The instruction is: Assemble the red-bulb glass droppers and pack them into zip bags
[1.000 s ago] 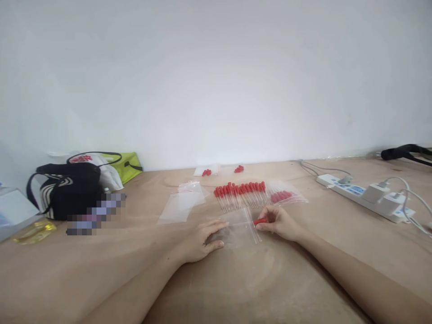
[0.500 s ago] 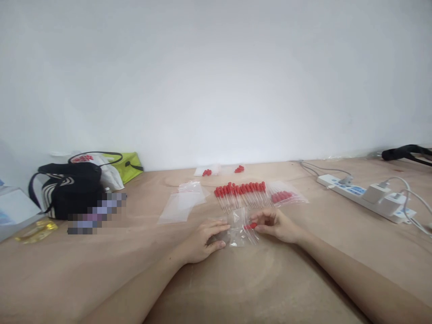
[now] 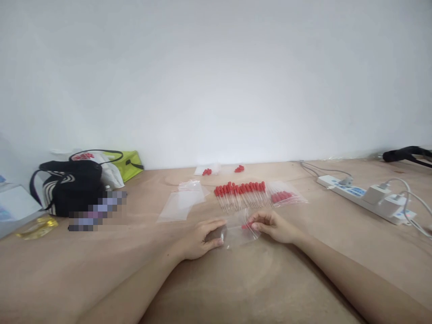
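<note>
A clear zip bag (image 3: 234, 231) lies flat on the table between my hands, its mouth facing right. My left hand (image 3: 202, 238) holds its left end, thumb and fingers curled round the edge. My right hand (image 3: 270, 226) pinches a red rubber bulb (image 3: 247, 225) at the bag's mouth, with the bulb inside the plastic. Whether a glass tube is attached to it I cannot tell. Just beyond lies a row of glass droppers (image 3: 240, 193) with red bulbs pointing away from me. Right of the row, another zip bag (image 3: 292, 195) contains several red bulbs.
Flat clear bags (image 3: 182, 202) lie left of the droppers. Two small heaps of red pieces (image 3: 207, 172) rest on bags near the wall. A white power strip (image 3: 364, 198) with plugged chargers is at right. A black bag (image 3: 76, 189) and a green bag (image 3: 130, 166) stand at left.
The bag has flattened and turned slightly between my hands. My right hand and the red bulb have shifted a little left, further into the bag's mouth.
</note>
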`<action>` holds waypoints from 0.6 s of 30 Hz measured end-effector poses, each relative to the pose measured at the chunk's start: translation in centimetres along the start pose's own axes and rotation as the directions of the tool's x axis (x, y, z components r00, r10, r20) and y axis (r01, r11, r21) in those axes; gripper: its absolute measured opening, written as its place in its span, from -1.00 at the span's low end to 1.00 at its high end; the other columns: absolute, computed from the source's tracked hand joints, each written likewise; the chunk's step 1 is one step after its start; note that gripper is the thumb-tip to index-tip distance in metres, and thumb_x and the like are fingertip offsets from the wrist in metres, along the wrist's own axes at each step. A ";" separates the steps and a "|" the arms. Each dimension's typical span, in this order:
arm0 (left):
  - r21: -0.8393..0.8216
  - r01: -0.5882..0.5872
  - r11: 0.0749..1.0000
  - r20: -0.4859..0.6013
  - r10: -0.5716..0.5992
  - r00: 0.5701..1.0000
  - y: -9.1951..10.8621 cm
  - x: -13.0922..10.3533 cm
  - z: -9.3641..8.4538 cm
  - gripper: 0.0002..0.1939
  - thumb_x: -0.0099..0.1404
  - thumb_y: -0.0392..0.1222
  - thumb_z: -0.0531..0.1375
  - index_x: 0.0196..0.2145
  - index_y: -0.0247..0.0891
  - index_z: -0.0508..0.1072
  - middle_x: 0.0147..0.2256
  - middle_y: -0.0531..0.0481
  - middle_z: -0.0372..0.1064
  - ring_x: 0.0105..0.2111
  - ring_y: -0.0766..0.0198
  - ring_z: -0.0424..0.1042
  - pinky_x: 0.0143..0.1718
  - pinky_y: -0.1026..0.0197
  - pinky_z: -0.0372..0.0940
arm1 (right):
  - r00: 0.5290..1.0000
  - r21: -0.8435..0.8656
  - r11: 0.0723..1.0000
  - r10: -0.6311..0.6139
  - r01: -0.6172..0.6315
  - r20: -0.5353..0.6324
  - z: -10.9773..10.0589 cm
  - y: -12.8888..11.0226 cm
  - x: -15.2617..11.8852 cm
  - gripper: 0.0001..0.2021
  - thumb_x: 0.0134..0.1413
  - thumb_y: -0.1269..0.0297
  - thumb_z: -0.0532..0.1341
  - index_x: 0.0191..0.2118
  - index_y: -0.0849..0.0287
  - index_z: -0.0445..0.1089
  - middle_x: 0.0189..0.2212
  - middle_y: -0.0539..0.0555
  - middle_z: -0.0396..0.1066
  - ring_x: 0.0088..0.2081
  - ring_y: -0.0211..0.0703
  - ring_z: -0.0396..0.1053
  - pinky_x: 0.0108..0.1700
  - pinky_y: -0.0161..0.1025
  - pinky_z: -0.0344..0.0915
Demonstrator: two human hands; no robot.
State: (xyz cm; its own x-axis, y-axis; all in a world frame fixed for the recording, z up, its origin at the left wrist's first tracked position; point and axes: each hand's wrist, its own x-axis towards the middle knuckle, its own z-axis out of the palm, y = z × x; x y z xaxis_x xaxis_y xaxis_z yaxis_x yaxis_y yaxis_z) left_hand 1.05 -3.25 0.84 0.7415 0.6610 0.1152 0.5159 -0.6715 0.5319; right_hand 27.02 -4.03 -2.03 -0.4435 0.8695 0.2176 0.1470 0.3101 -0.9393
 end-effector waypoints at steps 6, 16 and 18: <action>-0.002 0.007 1.000 0.042 -0.007 0.999 -0.4 0.0 -0.3 -0.59 0.20 -0.14 0.11 0.02 -0.18 0.26 0.05 -0.05 0.18 0.05 0.18 0.15 0.06 0.12 0.04 | 0.997 -0.124 0.992 -0.017 0.026 0.069 -0.6 -0.4 0.1 -0.72 -0.06 0.07 0.15 -0.34 0.15 0.46 -0.41 0.04 0.38 -0.39 -0.23 0.28 -0.32 -0.28 0.20; 0.019 -0.023 1.000 0.122 0.020 0.992 -0.4 0.0 -0.5 -0.65 0.25 -0.18 0.06 0.01 -0.04 0.27 0.11 0.01 0.09 0.09 0.18 0.08 0.07 0.10 0.01 | 0.967 -0.303 0.947 0.027 -0.106 -0.255 -0.3 0.6 0.3 -0.75 0.01 0.15 0.07 -0.38 0.23 0.35 -0.52 0.02 0.35 -0.50 -0.27 0.26 -0.45 -0.33 0.18; 0.024 -0.033 0.999 0.140 0.029 0.990 -0.5 -0.1 -0.5 -0.64 0.26 -0.19 0.04 0.03 0.00 0.24 0.13 0.03 0.05 0.11 0.18 0.05 0.08 0.08 -0.01 | 0.916 -0.333 0.929 0.014 -0.160 -0.402 -0.8 0.8 0.4 -0.74 0.02 0.15 0.04 -0.37 0.24 0.33 -0.51 0.04 0.35 -0.48 -0.24 0.28 -0.42 -0.31 0.20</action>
State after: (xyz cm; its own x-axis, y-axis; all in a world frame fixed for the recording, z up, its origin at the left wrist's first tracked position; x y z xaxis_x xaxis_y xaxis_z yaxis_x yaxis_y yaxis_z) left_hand 0.50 -2.78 1.00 0.8091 0.5876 0.0116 0.5013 -0.7004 0.5080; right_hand 27.68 -3.12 -2.43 -0.0490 0.9550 0.2926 0.5020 0.2768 -0.8194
